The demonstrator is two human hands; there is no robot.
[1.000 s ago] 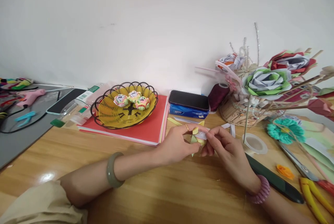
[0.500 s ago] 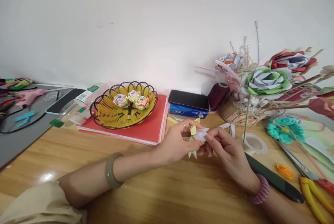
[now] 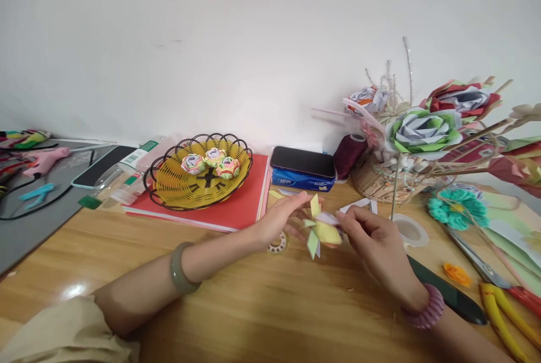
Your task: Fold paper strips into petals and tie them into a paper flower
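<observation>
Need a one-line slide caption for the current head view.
Right hand pinches a folded paper piece beside the left hand; three paper flowers sit in a yellow basket.

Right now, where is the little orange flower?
In the head view, the orange flower lies on the table at the right, between the dark green strip-shaped thing and the scissors.
</observation>
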